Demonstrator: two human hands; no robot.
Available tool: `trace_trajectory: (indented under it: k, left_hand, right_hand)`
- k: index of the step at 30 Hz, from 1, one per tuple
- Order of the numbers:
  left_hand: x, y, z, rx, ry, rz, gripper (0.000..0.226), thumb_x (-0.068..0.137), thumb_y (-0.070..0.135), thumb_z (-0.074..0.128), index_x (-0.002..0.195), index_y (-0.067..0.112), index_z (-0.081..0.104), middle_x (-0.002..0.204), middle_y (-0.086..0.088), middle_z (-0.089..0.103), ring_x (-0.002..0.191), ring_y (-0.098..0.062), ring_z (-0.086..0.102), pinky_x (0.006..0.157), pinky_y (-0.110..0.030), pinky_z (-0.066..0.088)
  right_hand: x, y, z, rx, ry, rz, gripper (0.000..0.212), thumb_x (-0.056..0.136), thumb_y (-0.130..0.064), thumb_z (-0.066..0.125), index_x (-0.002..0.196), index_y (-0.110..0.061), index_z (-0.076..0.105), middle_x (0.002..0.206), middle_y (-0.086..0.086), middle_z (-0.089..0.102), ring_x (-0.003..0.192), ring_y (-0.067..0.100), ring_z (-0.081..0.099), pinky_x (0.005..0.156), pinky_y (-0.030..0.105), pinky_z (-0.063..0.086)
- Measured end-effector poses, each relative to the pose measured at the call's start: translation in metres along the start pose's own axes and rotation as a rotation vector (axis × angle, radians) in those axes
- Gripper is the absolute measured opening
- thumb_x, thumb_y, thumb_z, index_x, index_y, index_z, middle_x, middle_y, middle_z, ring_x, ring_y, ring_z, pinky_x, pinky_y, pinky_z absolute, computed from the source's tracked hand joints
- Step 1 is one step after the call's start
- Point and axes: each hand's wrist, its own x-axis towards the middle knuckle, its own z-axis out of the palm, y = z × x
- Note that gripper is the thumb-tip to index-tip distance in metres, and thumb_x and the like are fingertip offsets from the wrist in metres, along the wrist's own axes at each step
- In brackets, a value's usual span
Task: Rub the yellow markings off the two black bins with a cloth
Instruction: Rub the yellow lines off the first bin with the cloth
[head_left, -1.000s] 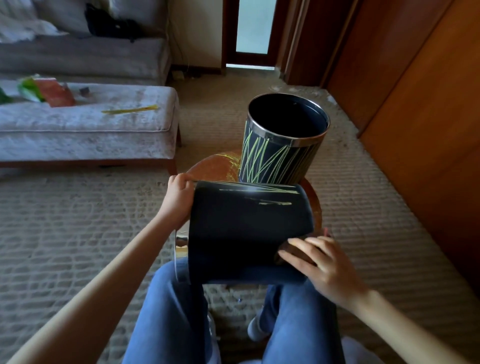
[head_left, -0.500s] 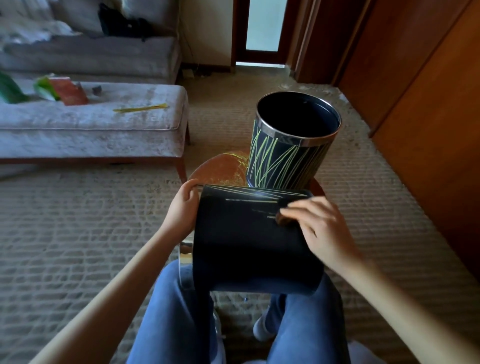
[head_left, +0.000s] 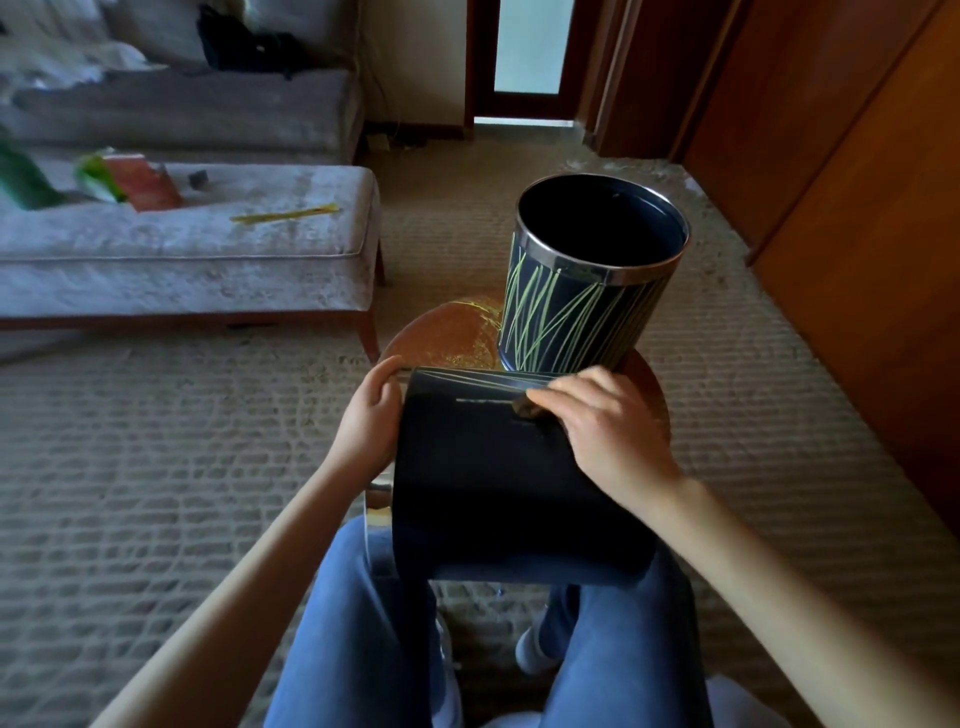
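Rubbing the first bin is the step in hand. That bin (head_left: 493, 478) lies on its side across the person's thighs, chrome rim to the left. Most of its upper wall shows plain black. A few thin yellow markings (head_left: 478, 382) are left along its far edge, with one short streak just below them.

The right grip (head_left: 602, 431) sits on that far edge. Its fingers are bent down over a small dark cloth (head_left: 527, 411) and press it to the wall at the end of the streak. Only a scrap of the cloth shows under the fingertips. The left grip (head_left: 369, 415) is closed round the bin's far left end, thumb on top, steadying it.

Just beyond, the second bin (head_left: 587, 291) stands upright on the right side of a small round desk (head_left: 441, 338). Yellow lines cross its whole visible wall, so it looks untouched. Whether the lap bin touches the desk's near edge I cannot tell.

By my reading the task is under halfway. The next move calls for firm strokes leftward along the streak. After that, the left grip should roll the bin toward the person to bring the far lines up. A grey bench (head_left: 182, 249) stands on the carpet to the left.
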Motion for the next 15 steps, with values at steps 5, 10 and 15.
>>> trace_trajectory:
  k: [5, 10, 15]
  left_hand:
    - [0.006, 0.004, 0.002, -0.033, -0.017, -0.029, 0.044, 0.100, 0.023, 0.035, 0.140, 0.025, 0.054, 0.132, -0.003, 0.064, 0.116, -0.019, 0.062, 0.107, -0.048, 0.047]
    - [-0.008, -0.002, -0.001, -0.073, -0.045, 0.000, 0.046, 0.098, 0.026, 0.036, 0.140, 0.025, 0.054, 0.140, -0.002, 0.059, 0.125, -0.015, 0.057, 0.111, -0.045, 0.045]
    - [-0.009, -0.002, -0.003, -0.100, -0.061, -0.027, 0.052, 0.091, 0.030, 0.037, 0.139, 0.027, 0.056, 0.138, 0.000, 0.061, 0.128, -0.016, 0.056, 0.112, -0.046, 0.043]
  right_hand:
    - [-0.072, -0.028, -0.009, 0.008, 0.085, -0.118, 0.030, 0.091, -0.005, 0.067, 0.120, -0.014, 0.072, 0.120, 0.004, 0.069, 0.103, 0.027, 0.063, 0.090, 0.044, 0.049]
    - [-0.014, -0.030, 0.010, 0.093, 0.091, -0.041, 0.029, 0.084, 0.006, 0.069, 0.107, -0.010, 0.076, 0.105, 0.007, 0.070, 0.093, 0.029, 0.061, 0.083, 0.043, 0.049]
    - [0.029, -0.025, 0.019, 0.041, -0.016, 0.021, 0.031, 0.082, 0.011, 0.068, 0.107, -0.004, 0.074, 0.097, 0.012, 0.065, 0.086, 0.032, 0.058, 0.077, 0.049, 0.052]
